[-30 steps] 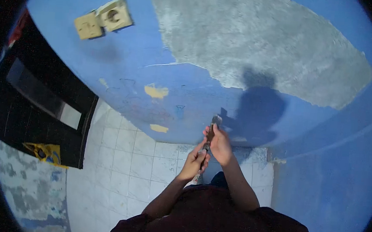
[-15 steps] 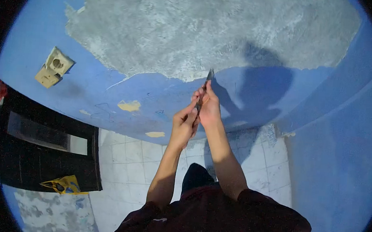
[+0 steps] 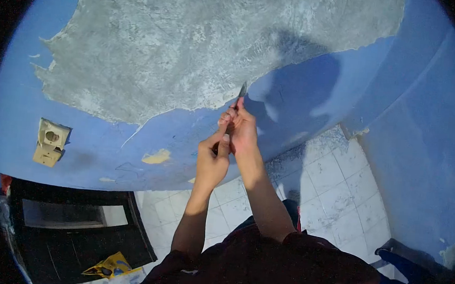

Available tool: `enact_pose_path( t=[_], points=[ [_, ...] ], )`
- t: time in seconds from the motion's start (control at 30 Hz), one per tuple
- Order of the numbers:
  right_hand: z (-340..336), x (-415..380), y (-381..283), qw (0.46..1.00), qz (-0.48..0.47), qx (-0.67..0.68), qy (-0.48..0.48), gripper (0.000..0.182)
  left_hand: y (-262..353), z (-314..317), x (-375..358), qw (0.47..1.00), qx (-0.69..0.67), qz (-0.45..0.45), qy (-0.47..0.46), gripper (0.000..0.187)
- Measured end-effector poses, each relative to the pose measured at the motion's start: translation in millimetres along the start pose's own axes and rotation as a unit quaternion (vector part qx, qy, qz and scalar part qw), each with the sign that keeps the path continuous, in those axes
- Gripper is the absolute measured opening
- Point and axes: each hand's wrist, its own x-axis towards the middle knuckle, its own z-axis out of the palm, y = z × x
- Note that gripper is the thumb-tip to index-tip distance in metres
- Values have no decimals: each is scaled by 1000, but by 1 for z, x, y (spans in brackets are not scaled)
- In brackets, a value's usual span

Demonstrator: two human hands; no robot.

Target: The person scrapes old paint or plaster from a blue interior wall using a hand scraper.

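Note:
A scraper (image 3: pixel 243 90) with a narrow-looking metal blade points up and away from me, its tip at the ragged lower edge of the bare grey plaster patch (image 3: pixel 192 44). My right hand (image 3: pixel 244 133) is closed around its handle, close below the blade. Lower down, my left hand (image 3: pixel 213 159) is closed on the rear of the handle, thumb and fingers pressed together. Most of the handle is hidden by the fingers. Blue paint (image 3: pixel 304 94) borders the patch, and my shadow falls across both.
A beige socket (image 3: pixel 51 141) sits on the wall at left. Below it is a dark wooden piece of furniture (image 3: pixel 62 246) with a yellow bag (image 3: pixel 109 266) on it. White floor tiles (image 3: pixel 335 186) lie under me. A blue side wall (image 3: pixel 420 171) rises at right.
My view has turned, so the wall, socket and furniture appear tilted and the socket sits lower. Both hands and the scraper appear slightly further left, still gripping it along the paint edge.

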Motion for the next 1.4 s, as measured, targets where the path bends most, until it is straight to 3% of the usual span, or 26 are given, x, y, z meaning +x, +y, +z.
enact_pose_path(
  t=[0.03,0.43,0.73,1.03,1.4],
  points=[
    [11,-1,3,999,-13,-20,36,29,-2,-2,4,1000,-9,-2,6,34],
    [-1,-8,-1,999,14,-36,23,29,-6,9,-10,998,41,25,27,35],
    [9,-5,17,999,-34,4,20,30,-11,-21,4,998,-42,-41,-37,33],
    [1,1,24,997,-75,21,-2,31,-19,-22,9,999,15,3,-30,33],
    [-9,-4,11,999,-14,-14,-26,32,-20,-5,-5,999,26,24,0,35]
  ],
)
